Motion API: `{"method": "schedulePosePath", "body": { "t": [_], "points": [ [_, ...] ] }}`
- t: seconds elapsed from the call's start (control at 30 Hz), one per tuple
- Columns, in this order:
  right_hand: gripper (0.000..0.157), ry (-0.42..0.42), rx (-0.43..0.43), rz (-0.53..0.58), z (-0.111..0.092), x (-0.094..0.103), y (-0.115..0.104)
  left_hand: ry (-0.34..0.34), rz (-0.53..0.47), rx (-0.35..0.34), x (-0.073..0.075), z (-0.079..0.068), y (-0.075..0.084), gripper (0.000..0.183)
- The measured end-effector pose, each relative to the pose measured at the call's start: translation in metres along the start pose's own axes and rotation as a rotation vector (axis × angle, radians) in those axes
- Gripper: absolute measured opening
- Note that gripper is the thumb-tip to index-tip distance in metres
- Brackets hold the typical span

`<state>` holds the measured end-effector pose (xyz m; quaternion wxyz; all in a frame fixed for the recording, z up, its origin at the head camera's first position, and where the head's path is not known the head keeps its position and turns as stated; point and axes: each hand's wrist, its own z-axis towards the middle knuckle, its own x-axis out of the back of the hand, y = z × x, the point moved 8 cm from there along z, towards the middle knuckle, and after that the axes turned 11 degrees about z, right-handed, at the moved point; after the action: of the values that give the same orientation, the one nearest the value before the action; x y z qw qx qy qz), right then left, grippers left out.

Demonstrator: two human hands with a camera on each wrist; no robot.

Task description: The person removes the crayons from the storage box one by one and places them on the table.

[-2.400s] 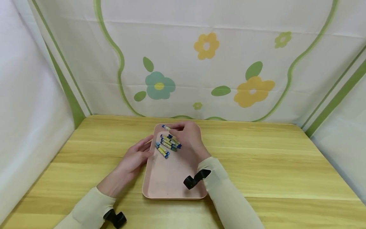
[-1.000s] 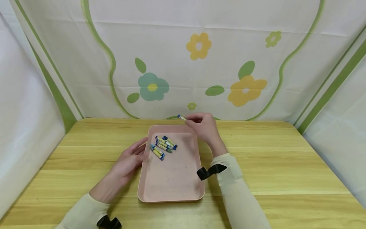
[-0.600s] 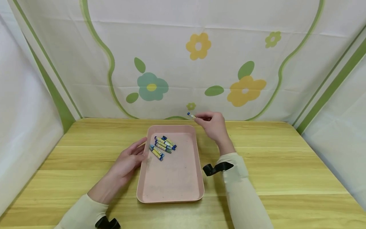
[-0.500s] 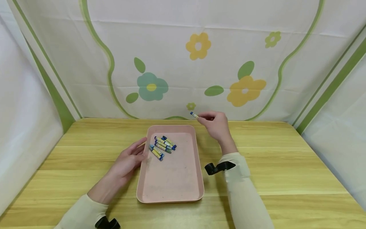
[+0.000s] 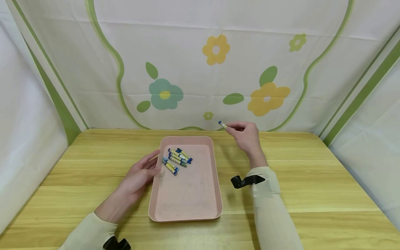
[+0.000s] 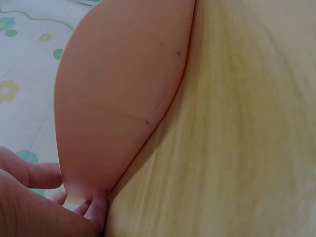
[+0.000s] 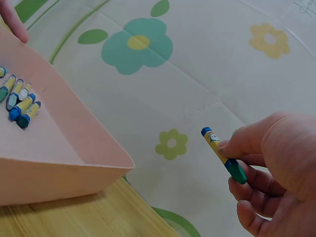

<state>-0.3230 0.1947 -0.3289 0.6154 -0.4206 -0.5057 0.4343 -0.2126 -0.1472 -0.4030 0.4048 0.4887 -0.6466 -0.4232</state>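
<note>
Fingers (image 7: 244, 141) of the right hand (image 5: 247, 137) are pinched on a crayon (image 7: 216, 146) near the head view's centre; carrying seems in hand, controlled lowering called for next. The tray (image 5: 187, 198), lower centre, is touched by the relaxed left hand (image 5: 140, 175).

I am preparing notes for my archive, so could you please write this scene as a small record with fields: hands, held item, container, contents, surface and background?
left hand: the left hand touches the left side of the tray
right hand: the right hand pinches a crayon
held item: green-tipped crayon with yellow wrapper, in the air right of the tray
container: pink tray
contents: several crayons toward the far left; exact count unclear
surface: wooden table
background: white cloth with printed flowers
</note>
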Motion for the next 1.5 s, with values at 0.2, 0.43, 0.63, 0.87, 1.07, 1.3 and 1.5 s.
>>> {"method": "schedulePosePath", "body": {
  "t": [0.2, 0.43, 0.63, 0.87, 1.07, 1.3, 1.5],
  "points": [
    [0.025, 0.017, -0.007, 0.001, 0.002, 0.010, 0.006, 0.002, -0.004, -0.003, -0.001, 0.000, 0.001, 0.069],
    [0.023, 0.013, -0.010, -0.029, 0.002, 0.015, 0.014, 0.005, -0.009, -0.007, -0.002, 0.000, 0.001, 0.069],
    [0.025, -0.023, -0.037, -0.068, 0.005, 0.009, 0.028, 0.015, -0.007, -0.001, -0.001, -0.001, 0.001, 0.069],
    [0.024, -0.065, -0.067, -0.156, 0.008, -0.001, 0.047, 0.021, -0.005, 0.000, 0.001, -0.002, 0.001, 0.069],
    [0.022, -0.103, -0.117, -0.190, 0.007, -0.003, 0.061, 0.023, -0.009, -0.002, 0.001, 0.000, 0.001, 0.069],
    [0.023, -0.136, -0.162, -0.208, 0.005, -0.003, 0.071, 0.028, -0.021, -0.004, -0.001, 0.000, 0.002, 0.069],
    [0.024, -0.165, -0.162, -0.245, 0.005, -0.007, 0.073, 0.031, -0.025, -0.001, 0.000, -0.001, 0.001, 0.070]
  ]
}}
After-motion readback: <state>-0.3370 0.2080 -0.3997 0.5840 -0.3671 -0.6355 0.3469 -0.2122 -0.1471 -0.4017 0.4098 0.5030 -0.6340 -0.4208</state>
